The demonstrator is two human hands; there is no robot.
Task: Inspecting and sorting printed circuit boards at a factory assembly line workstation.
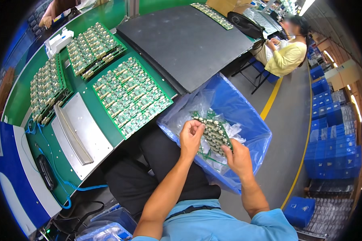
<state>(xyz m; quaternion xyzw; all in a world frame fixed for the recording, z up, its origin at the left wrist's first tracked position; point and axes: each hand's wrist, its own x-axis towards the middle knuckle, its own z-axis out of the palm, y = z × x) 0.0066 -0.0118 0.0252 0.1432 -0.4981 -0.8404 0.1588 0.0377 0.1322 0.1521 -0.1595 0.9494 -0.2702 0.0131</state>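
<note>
Over a blue bin (pixel 251 120) lined with clear plastic, I hold a green circuit board panel (pixel 214 134) crowded with pale components. My left hand (pixel 192 137) pinches its upper left end, while my right hand (pixel 238 156) grips the lower right end, thumb on top. The panel is tilted. Beneath it, crumpled plastic and thin green board strips (pixel 207 154) lie in the bin. To the left, a large circuit board panel (pixel 132 96) lies flat on the green bench (pixel 84 90).
Two stacks of circuit boards, a rear stack (pixel 93 46) and a left stack (pixel 48 88), stand on the bench. A metal plate machine (pixel 80 132) sits nearer me. Beyond is a black mat (pixel 181 40). A seated person (pixel 285 56) in yellow works at right; another person's hand (pixel 47 21) shows far left.
</note>
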